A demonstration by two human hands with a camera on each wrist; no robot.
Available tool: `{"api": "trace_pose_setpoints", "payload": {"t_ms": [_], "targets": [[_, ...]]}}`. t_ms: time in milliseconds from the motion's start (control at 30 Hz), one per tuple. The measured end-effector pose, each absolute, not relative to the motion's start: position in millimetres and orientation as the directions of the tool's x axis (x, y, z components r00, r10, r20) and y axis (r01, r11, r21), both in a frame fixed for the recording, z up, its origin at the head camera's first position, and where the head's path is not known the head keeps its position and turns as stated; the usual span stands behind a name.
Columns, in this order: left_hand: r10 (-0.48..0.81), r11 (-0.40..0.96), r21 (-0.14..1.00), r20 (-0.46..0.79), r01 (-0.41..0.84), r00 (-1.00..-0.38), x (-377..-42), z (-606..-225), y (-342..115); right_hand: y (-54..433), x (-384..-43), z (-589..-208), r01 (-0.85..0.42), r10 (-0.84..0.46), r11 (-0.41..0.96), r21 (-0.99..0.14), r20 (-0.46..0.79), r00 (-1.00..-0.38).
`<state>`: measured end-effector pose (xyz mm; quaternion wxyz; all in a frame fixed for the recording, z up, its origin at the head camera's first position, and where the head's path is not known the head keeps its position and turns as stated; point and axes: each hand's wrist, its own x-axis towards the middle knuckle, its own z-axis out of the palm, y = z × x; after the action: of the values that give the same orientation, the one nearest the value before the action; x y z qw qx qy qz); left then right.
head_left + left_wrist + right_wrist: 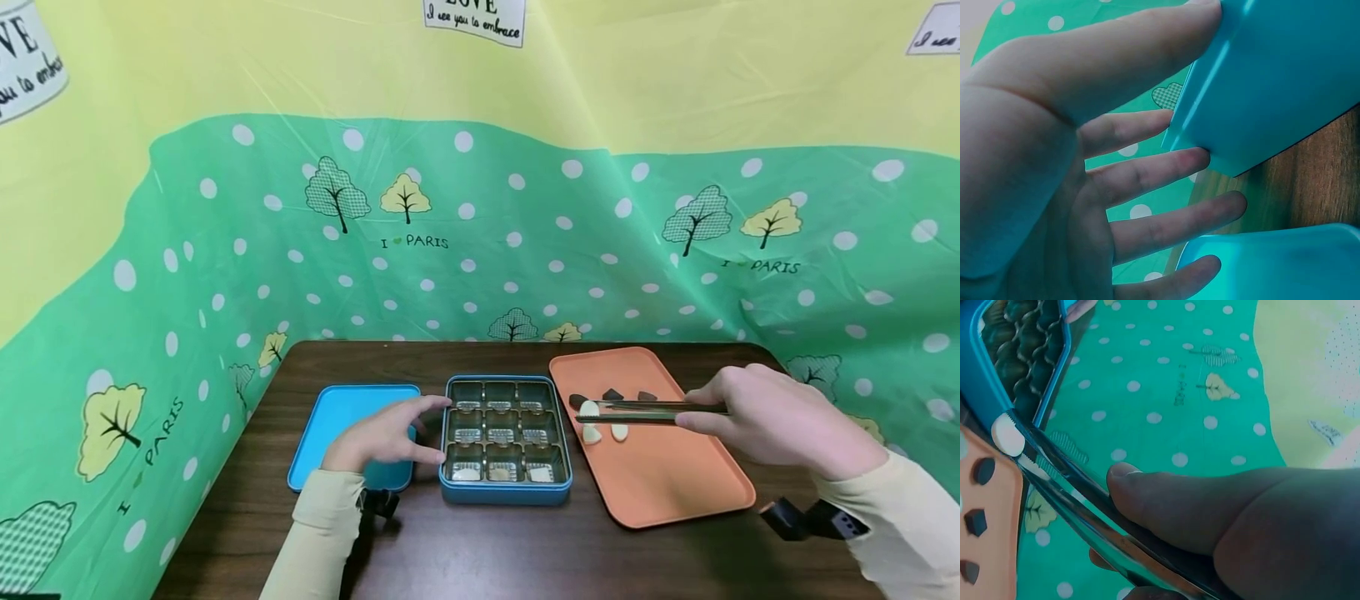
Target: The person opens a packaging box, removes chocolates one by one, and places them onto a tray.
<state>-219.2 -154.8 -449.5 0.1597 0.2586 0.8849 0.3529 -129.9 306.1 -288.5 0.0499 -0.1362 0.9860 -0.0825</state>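
My right hand (780,417) grips long metal tongs (1094,494) with serrated tips between thumb and fingers. A white piece (1008,434) sits at the tips, seemingly between the two arms, over the left part of the orange tray (660,483). Other white pieces (618,432) and several dark pieces (975,522) lie on that tray. My left hand (390,433) touches the left side of a blue box (506,494) with spread, fairly straight fingers; the thumb (1147,44) reaches its edge. Nine compartments fill the box, with whitish pieces (540,473) in the front row.
A light blue lid (330,446) lies left of the box, partly under my left hand. Everything stands on a dark wooden table (480,550). A green and yellow patterned cloth (450,250) hangs behind and at the sides.
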Motion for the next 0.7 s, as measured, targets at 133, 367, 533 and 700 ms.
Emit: {"api": "trace_pose_setpoints", "payload": {"t_ms": [133,367,533,700], "targets": [[0.567,0.62,0.705,-0.099,0.344,-0.818,-219,-450,-155,319,-131,-290,-0.243,-0.262,0.955,-0.169,-0.094,-0.961],[0.581,0.606,0.715,-0.097,0.35,-0.808,-219,-448,-154,342,-131,-297,-0.177,-0.202,0.969,-0.174,-0.138,-0.97],[0.58,0.606,0.715,-0.095,0.35,-0.809,-220,-448,-154,360,-136,-300,-0.162,-0.183,0.977,-0.139,-0.162,-0.97],[0.574,0.611,0.713,-0.1,0.344,-0.813,-220,-450,-154,374,-141,-305,-0.159,-0.18,0.98,-0.118,-0.196,-0.964]]}}
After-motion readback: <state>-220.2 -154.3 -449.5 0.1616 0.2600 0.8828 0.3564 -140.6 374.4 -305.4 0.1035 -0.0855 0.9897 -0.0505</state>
